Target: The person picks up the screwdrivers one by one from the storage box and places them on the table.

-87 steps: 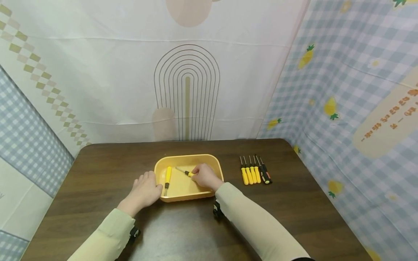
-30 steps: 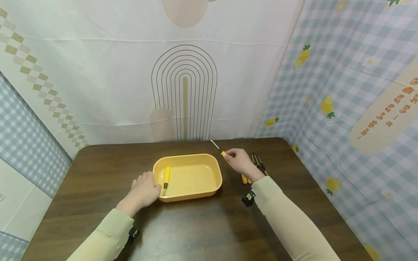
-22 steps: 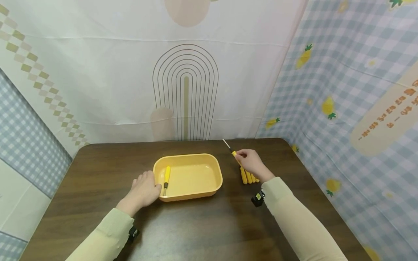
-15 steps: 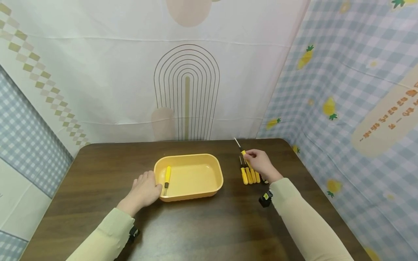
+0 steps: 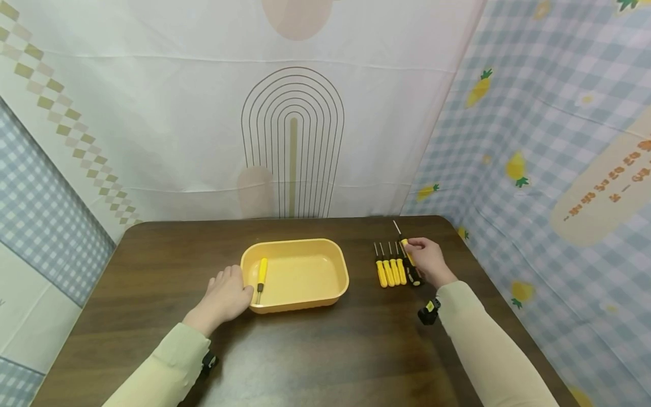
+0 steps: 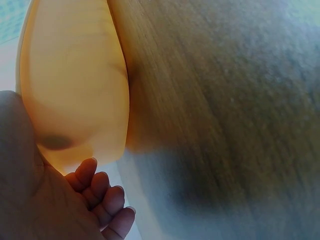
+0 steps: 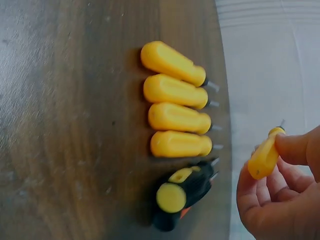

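Note:
My right hand [image 5: 426, 259] pinches a yellow-handled screwdriver [image 7: 266, 156] between thumb and fingers, its shaft pointing away from me. Just left of it, several yellow-handled screwdrivers [image 5: 389, 273] lie side by side in a row. Beside them are thicker black-handled screwdrivers [image 7: 182, 187], partly behind the held one in the head view. The left hand [image 5: 224, 294] grips the left end of a yellow plastic tray [image 5: 300, 306], its fingers curled against the outside in the left wrist view. Inside the tray, near its left wall, lies one yellow-handled screwdriver [image 5: 261, 277].
Everything stands on a dark wooden table [image 5: 305, 362]. A patterned white cloth [image 5: 203, 141] hangs behind its far edge, and a blue checked cloth [image 5: 508, 237] hangs along the right side.
The right hand has lifted a screwdriver out of the tray and carried it rightward, past the row of screwdrivers, to the black-handled ones. The left hand has stayed on the tray.

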{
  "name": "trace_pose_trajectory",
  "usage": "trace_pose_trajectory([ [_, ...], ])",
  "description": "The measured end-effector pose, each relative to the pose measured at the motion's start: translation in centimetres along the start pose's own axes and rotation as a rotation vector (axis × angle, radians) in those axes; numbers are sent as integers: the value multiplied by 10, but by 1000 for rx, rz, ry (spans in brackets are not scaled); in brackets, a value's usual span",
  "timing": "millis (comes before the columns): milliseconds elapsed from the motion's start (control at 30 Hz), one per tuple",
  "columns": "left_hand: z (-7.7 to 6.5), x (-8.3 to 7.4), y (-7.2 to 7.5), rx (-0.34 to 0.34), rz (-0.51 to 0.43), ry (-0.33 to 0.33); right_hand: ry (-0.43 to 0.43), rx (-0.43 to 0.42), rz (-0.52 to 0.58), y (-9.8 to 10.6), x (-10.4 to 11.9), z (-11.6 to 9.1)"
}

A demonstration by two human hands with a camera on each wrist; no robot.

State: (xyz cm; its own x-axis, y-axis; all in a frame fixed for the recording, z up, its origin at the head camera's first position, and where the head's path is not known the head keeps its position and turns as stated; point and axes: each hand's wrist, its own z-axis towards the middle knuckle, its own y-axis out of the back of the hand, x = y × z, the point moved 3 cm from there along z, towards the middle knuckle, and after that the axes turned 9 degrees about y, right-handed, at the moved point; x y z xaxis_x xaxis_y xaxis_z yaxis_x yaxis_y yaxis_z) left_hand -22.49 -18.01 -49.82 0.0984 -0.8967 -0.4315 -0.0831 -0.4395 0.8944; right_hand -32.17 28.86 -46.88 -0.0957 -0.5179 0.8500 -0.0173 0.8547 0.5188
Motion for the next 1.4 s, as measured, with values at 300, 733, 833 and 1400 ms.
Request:
trace_pose_trajectory([
  [300,-1,0,1,-1,-6,3,-27,-83,-4,10,-20,3],
  [733,0,1,1,-4,-5,3,-131,-106,-60,12,-42,0],
  [833,0,2,0,-1,-4,6,-146,-90,-91,12,-47,1],
  [1400,2,2,-2,2,5,1,-116,-75,-213,12,-54,4],
])
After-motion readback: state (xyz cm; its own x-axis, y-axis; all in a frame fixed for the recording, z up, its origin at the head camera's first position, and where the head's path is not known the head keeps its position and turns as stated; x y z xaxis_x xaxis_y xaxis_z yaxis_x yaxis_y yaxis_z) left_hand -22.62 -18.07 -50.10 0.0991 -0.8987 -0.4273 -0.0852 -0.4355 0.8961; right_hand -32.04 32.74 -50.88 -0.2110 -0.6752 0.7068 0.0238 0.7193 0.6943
